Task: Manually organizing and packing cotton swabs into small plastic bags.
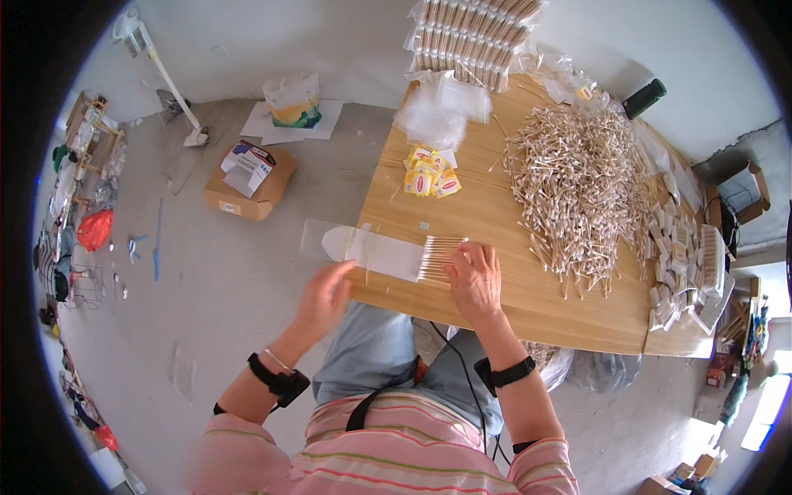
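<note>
A row of cotton swabs (432, 260) lies side by side on the wooden table (487, 318), against the right end of a white card (388, 252). The card's rounded left end sits in a clear plastic bag (312, 239) that juts past the table's left edge. My right hand (477, 280) is over the right ends of the swabs, its fingers bent down and closed on them. My left hand (324, 293) is just below the bag and the card's near edge, fingers loosely apart; I see nothing in it.
A large heap of loose swabs (577, 190) covers the table's right part, beside small packs (681, 256). Yellow-and-white labels (431, 173), clear bags (445, 107) and stacked swab packs (474, 41) lie toward the back. A cardboard box (252, 186) stands on the floor at left.
</note>
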`<state>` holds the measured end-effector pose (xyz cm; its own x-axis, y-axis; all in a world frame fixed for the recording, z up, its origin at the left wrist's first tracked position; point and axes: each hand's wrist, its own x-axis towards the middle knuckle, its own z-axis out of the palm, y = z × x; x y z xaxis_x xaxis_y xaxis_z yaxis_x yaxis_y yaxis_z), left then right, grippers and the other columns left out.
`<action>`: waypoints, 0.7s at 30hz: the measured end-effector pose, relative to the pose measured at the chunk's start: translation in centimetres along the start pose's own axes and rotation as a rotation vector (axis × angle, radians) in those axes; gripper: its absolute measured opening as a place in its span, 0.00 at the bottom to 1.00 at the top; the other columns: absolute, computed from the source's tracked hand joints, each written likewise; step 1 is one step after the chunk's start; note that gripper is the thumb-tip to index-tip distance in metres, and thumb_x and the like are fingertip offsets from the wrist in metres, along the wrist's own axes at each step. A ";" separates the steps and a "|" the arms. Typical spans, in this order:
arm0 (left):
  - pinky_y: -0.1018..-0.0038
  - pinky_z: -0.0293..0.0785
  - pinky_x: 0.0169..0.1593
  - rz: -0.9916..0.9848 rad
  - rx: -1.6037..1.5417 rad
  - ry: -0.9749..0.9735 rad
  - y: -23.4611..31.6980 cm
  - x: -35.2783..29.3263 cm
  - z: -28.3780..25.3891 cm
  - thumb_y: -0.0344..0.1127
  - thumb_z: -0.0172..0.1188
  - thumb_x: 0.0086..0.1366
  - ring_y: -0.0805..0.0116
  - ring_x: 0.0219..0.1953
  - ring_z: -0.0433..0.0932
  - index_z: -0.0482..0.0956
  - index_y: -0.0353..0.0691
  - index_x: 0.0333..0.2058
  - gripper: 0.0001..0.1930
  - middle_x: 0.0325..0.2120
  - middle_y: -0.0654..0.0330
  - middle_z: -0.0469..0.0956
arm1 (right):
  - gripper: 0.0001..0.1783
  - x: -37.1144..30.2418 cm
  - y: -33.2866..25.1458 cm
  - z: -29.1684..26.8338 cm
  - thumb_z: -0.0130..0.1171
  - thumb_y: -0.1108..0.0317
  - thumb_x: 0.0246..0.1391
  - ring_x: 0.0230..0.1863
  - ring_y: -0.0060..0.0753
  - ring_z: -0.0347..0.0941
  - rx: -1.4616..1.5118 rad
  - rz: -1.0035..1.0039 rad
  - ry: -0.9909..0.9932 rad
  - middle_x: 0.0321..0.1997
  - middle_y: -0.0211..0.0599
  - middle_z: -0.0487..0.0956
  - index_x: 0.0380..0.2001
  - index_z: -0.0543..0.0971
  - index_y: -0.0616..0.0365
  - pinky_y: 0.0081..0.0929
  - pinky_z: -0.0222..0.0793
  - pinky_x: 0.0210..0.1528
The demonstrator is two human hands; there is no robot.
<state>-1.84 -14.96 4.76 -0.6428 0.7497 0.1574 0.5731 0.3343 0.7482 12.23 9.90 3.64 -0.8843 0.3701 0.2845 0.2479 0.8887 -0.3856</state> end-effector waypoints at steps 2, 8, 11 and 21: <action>0.62 0.66 0.59 0.082 -0.028 -0.101 2.2 1.2 2.2 0.24 0.50 0.63 0.48 0.58 0.67 0.65 0.34 0.57 0.22 0.54 0.46 0.69 | 0.20 -0.6 -0.8 -0.1 0.65 0.65 0.44 0.53 0.46 0.66 -0.013 0.034 0.013 0.51 0.39 0.72 0.44 0.78 0.52 0.41 0.65 0.54; 0.63 0.57 0.65 0.059 -0.253 -0.136 4.7 5.2 7.4 0.28 0.48 0.66 0.46 0.65 0.57 0.53 0.31 0.63 0.28 0.62 0.41 0.58 | 0.46 -2.5 -1.6 0.4 0.60 0.48 0.49 0.74 0.47 0.41 -0.122 -0.028 -0.271 0.71 0.44 0.52 0.65 0.57 0.62 0.47 0.41 0.71; 0.64 0.53 0.67 0.018 -0.415 -0.044 3.4 5.8 9.9 0.34 0.47 0.69 0.48 0.66 0.55 0.51 0.30 0.64 0.29 0.63 0.42 0.56 | 0.47 -2.7 -2.2 1.1 0.57 0.45 0.50 0.74 0.46 0.39 -0.116 0.009 -0.282 0.73 0.44 0.50 0.66 0.56 0.61 0.46 0.38 0.72; 0.66 0.46 0.69 -0.082 -0.793 0.058 3.7 6.8 13.0 0.43 0.40 0.73 0.58 0.69 0.49 0.49 0.31 0.66 0.29 0.66 0.48 0.52 | 0.45 -2.4 -2.9 1.5 0.51 0.45 0.54 0.75 0.48 0.38 -0.303 -0.001 -0.290 0.72 0.50 0.48 0.66 0.53 0.64 0.45 0.31 0.73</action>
<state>2.54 -1.19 0.26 -0.7048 0.7024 0.0990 0.0042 -0.1355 0.9908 13.02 5.99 2.75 -0.9486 0.3162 0.0088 0.3139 0.9445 -0.0971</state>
